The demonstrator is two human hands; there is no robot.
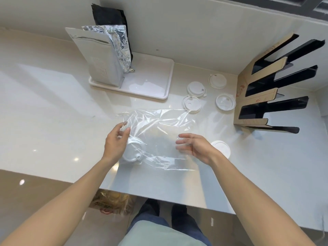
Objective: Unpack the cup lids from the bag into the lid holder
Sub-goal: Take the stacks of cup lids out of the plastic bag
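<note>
The left hand (116, 142) pinches an edge of the clear plastic bag (156, 137) between thumb and fingertips, while the right hand (193, 148) rests on the bag with fingers loosely spread, gripping nothing. One white lid (132, 151) shows inside the bag by the left hand. Five more lids lie loose on the counter (53, 112): one (221, 148) beside the right wrist, four near the black slotted lid holder (271, 89), whose visible slots hold none.
</note>
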